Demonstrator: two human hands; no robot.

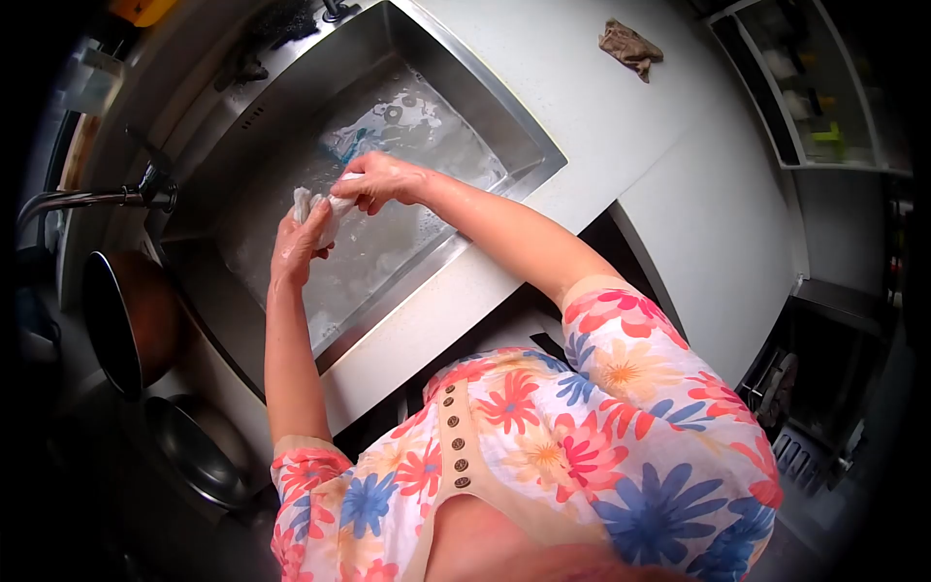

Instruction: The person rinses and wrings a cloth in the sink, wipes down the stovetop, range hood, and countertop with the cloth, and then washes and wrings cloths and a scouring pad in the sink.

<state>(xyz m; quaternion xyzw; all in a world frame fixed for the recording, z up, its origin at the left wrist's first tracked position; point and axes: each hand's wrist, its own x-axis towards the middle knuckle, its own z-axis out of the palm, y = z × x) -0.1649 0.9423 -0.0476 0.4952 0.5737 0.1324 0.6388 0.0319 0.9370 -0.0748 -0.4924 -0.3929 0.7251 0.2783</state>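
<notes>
Over the sink (pixel 448 257), my left hand (pixel 295 250) and my right hand (pixel 384 181) both grip one wet white cloth (pixel 330 215). The cloth is bunched up, with a crumpled end standing above my left thumb and more of it running across to my right fingers. Both hands are closed on it, and the skin looks wet. Cloudy, soapy water (pixel 388 233) lies below them. Just beyond my right hand, a teal-and-clear item (pixel 347 144) sits in the suds; its kind I cannot make out.
A chrome faucet (pixel 97 197) reaches in from the left. Beside the sink's left edge are a copper-coloured pot (pixel 145 320) and a dark pan (pixel 199 451). A crumpled brown cloth (pixel 630 48) lies on the white counter (pixel 572 107). An open-fronted rack (pixel 810 87) stands at the right.
</notes>
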